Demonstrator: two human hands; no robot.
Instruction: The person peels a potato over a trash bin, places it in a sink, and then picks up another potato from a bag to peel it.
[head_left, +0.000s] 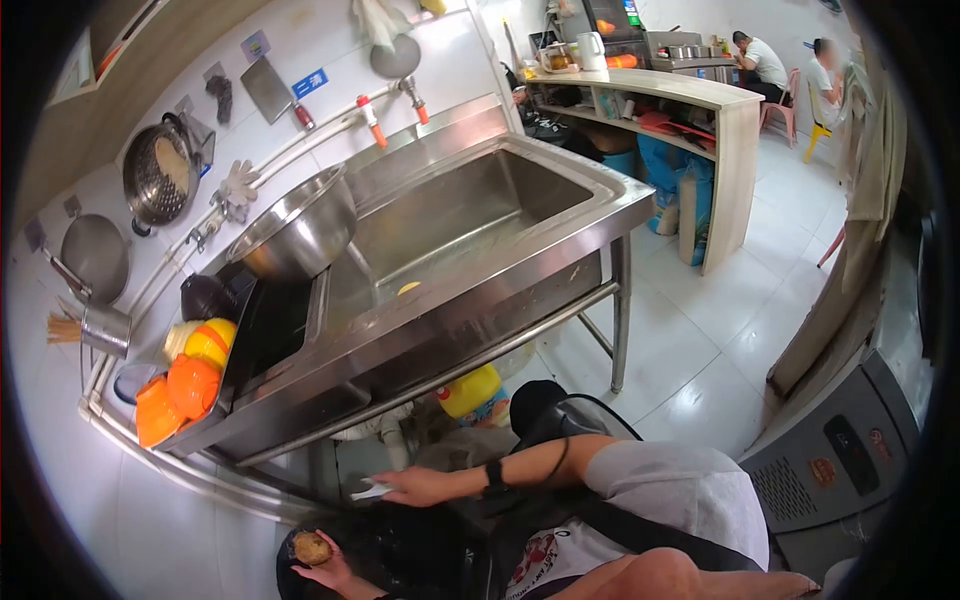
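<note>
At the bottom of the head view, my left hand (332,574) is closed around a round brown vegetable, which looks like a potato (312,547). Its surface is rough and yellowish-brown. My right hand (415,487), with a black band on the wrist, grips a small white tool (371,492) whose kind I cannot make out. The tool points left and is apart from the vegetable. Beneath both hands lies dark, shiny black material (425,545), possibly a bag.
A steel sink (470,225) stands ahead, a metal bowl (300,225) on its left side. Orange and yellow containers (195,385) sit at its left end. Pans and a cleaver (266,90) hang on the wall. A curved counter (660,85) and two seated people are farther back.
</note>
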